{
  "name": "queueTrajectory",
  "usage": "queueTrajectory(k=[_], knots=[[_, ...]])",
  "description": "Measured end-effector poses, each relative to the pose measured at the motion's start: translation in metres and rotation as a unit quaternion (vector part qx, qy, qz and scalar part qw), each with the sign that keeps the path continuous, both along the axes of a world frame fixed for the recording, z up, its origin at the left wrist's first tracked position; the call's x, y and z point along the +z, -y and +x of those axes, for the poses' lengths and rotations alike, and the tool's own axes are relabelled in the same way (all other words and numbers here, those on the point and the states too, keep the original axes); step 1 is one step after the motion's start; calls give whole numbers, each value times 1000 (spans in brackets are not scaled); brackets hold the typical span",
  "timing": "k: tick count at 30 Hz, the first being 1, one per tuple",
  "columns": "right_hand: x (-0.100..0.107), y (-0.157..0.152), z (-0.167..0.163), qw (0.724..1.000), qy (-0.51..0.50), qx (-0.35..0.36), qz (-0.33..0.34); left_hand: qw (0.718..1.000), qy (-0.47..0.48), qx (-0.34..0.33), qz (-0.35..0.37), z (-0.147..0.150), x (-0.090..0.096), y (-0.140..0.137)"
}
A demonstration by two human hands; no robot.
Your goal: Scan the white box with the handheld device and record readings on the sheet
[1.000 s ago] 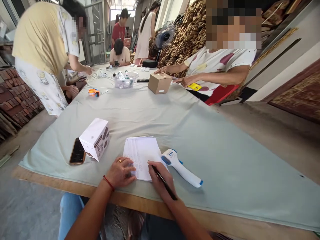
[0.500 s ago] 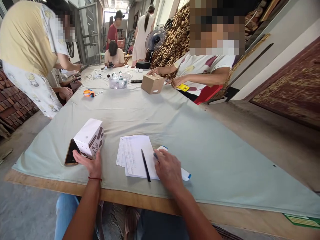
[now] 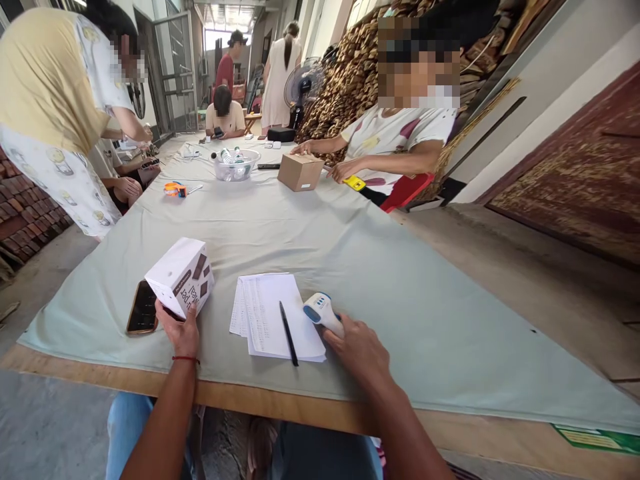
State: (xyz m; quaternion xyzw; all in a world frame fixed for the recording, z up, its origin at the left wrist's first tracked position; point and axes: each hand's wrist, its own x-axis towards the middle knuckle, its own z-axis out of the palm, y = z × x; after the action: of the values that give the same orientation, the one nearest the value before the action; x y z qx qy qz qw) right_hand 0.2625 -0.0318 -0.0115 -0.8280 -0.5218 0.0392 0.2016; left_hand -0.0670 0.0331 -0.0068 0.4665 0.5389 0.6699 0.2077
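My left hand (image 3: 181,331) grips the lower near end of a white printed box (image 3: 179,275), thumb on its printed side. A smartphone (image 3: 143,308) lies flat just left of the box. In my right hand (image 3: 361,350) is a white and blue infrared thermometer (image 3: 321,309), its head angled up and to the left; my fingers wrap its handle and hide most of it. Between my hands lie several sheets of written paper (image 3: 267,313), with a black pen (image 3: 289,333) slanting across the top one.
Across the cloth-covered table (image 3: 425,320) stand a cardboard box (image 3: 300,173) under a co-worker's hands, a clear plastic bowl (image 3: 235,167) of bottles, and an orange tape tool (image 3: 175,189). A person bends over the left side; other people and a fan (image 3: 304,85) are farther back.
My left hand has closed on the white box and tilted it slightly. My right hand has picked up the thermometer from beside the papers and turned its head up.
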Motion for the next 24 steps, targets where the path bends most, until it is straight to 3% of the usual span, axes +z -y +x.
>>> queueTrajectory(k=[3,6,9,11,16,24], knots=[[13,4,-25,974,-165,-32,155,999,23,-22,10,7,7,5],[33,13,-64,893,-370,14,258,997,14,-72,4,11,11,9],[50,23,-106,826,-516,104,202,995,0,-94,-17,11,9,9],[55,28,-131,795,-565,159,152,994,-6,-103,-34,10,6,9],[53,30,-170,768,-604,200,78,992,-11,-113,-58,10,2,6],[48,12,-185,769,-608,178,85,990,1,-123,-68,10,4,5]])
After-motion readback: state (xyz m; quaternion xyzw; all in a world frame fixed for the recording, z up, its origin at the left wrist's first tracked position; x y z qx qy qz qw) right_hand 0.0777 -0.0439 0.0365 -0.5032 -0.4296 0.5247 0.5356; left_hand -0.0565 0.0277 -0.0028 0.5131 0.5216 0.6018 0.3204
